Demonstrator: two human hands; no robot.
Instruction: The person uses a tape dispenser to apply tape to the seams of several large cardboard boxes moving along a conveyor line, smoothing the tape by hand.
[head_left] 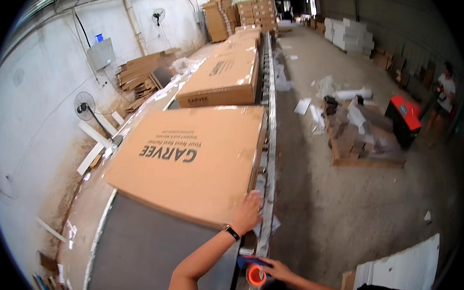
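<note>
head: flat, printed tan carton (189,169); left grip (246,214) spread, right grip (278,270) around tape dispenser (250,270)

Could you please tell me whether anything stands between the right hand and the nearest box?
Yes: the left hand, at the near right corner of the nearest box, lies partly between it and the right hand, which holds a tape dispenser.

Cardboard box (186,166): brown, lg., flat, closed; dk. print upside down on top.
Box pose: lying flat on grey conveyor belt (153,246), slightly askew.
Tape dispenser (252,262): blue w/ orange round part, in R hand (279,271).
Dispenser pos.: belt's R side, nr. box, not touching.
</note>
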